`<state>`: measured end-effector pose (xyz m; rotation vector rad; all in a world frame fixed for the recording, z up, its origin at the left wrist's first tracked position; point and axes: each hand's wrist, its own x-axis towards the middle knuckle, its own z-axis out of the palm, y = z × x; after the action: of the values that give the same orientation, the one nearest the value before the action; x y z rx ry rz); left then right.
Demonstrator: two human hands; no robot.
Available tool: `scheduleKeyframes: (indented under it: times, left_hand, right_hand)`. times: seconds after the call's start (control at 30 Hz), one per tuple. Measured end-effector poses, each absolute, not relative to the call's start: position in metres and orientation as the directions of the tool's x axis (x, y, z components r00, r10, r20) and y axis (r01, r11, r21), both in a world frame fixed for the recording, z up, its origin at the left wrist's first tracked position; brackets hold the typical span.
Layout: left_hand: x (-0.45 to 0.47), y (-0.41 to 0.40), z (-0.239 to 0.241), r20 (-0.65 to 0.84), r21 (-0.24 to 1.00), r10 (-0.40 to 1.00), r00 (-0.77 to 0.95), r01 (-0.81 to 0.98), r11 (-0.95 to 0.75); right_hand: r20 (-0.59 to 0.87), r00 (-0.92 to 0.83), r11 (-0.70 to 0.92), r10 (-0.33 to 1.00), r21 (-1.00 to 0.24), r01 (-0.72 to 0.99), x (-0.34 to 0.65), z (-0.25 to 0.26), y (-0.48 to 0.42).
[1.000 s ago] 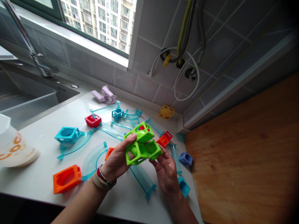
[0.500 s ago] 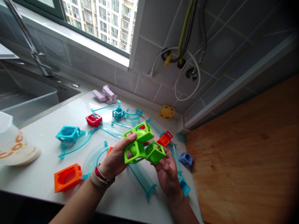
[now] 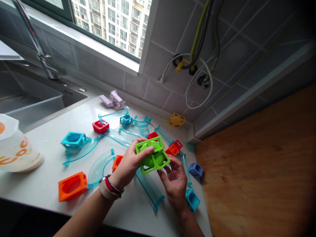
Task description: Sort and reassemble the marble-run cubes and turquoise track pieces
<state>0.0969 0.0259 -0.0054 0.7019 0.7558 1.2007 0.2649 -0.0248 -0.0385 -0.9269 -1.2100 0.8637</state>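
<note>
The left hand is closed around the nine o'clock side of the green block cluster, with its thumb lying across the top frame. The right hand presses the cluster's five o'clock corner between fingertips and thumb. Both hands hold the cluster in the air, just above the white countertop, and its open frames face up towards the camera.

The joined frames look only clipped together, so a twist from one hand against the other could pop a cube loose. The right hand's hold is the shallower one, fingertips on a thin edge, and it could slip.

The space below is crowded. A clear blue straight track lies at six o'clock, a red block sits just behind at twelve, and a red-orange block is close by at two. A dropped piece would probably knock these out of line. A small orange block is partly hidden under the left hand.

A dark blue cube and a cyan cube sit between three and five o'clock, near the counter's edge beside the wooden surface. A sweep of the right forearm could push them off. The sink, at ten o'clock, is well apart.
</note>
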Motion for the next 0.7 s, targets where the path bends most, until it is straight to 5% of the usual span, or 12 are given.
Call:
scheduleKeyframes:
  times: [0.27, 0.7]
  left_hand:
    - [0.0921, 0.0262, -0.0039, -0.069, 0.874, 0.967, 0.247, -0.452, 0.178]
    - [0.0961, 0.0254, -0.0045, -0.079, 0.865, 0.971, 0.225, -0.469, 0.178]
  right_hand:
    - [0.298, 0.168, 0.323, 0.940, -0.936, -0.143, 0.2684, -0.0415, -0.0278]
    - [0.384, 0.148, 0.393, 0.911, -0.919, -0.035, 0.2659, -0.0413, -0.0314]
